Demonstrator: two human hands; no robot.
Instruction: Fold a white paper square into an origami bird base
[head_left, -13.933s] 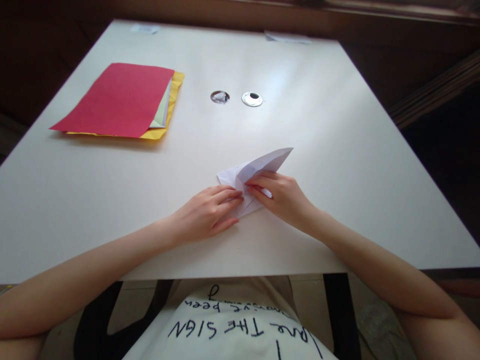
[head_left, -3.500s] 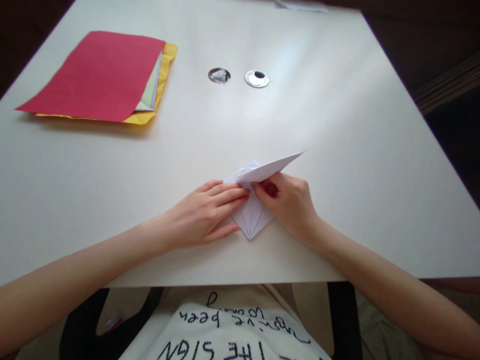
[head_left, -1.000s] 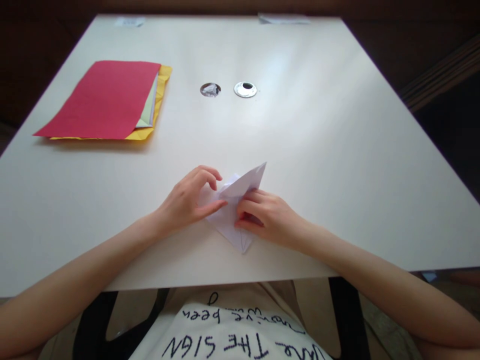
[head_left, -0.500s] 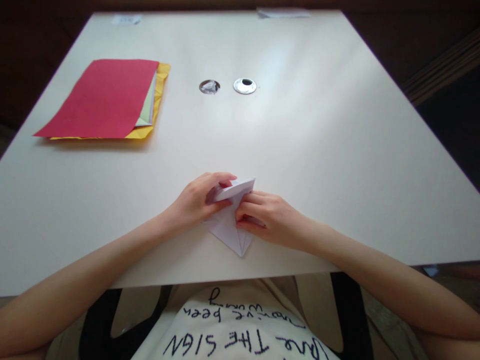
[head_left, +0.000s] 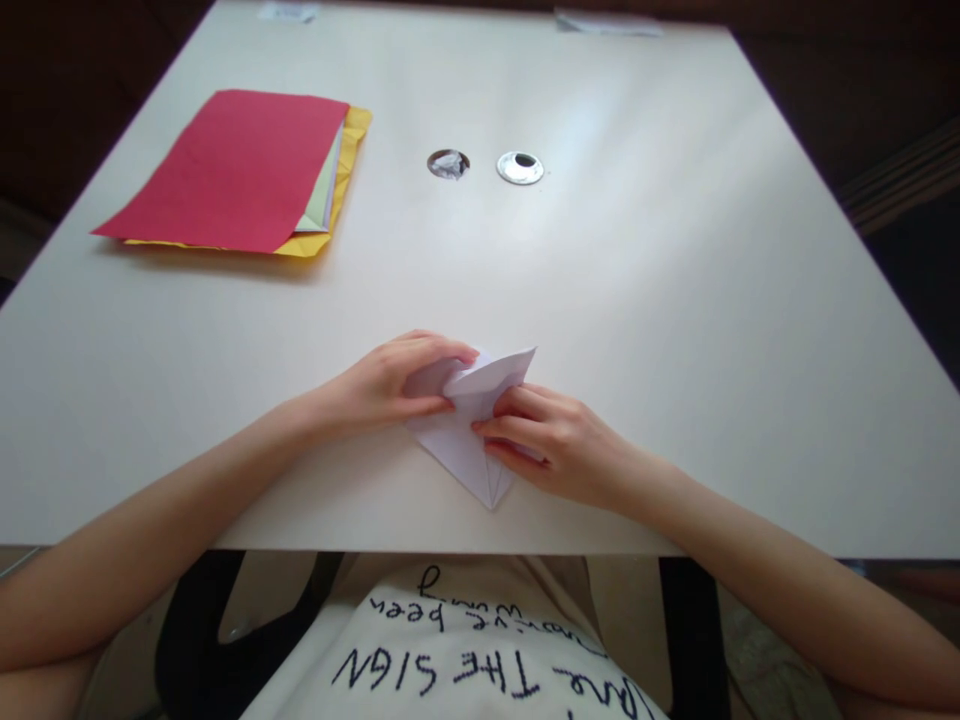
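A partly folded piece of white paper (head_left: 471, 445) lies near the front edge of the white table (head_left: 637, 300), its pointed tip toward me. My left hand (head_left: 394, 382) curls over its upper left part, fingertips pinching a raised flap (head_left: 495, 372). My right hand (head_left: 551, 440) presses fingers down on the paper's right side, just under that flap. Both hands touch the paper and sit close together.
A stack of coloured sheets, red on top (head_left: 232, 170) with yellow (head_left: 349, 165) and pale green beneath, lies at the far left. Two round cable holes (head_left: 448, 163) (head_left: 520, 167) sit mid-table. Small papers (head_left: 607, 20) lie at the far edge.
The long raised flap has been brought down and folded shorter over the paper. My left hand moved from lying flat to curling over the flap; my right hand shifted lower on the paper.
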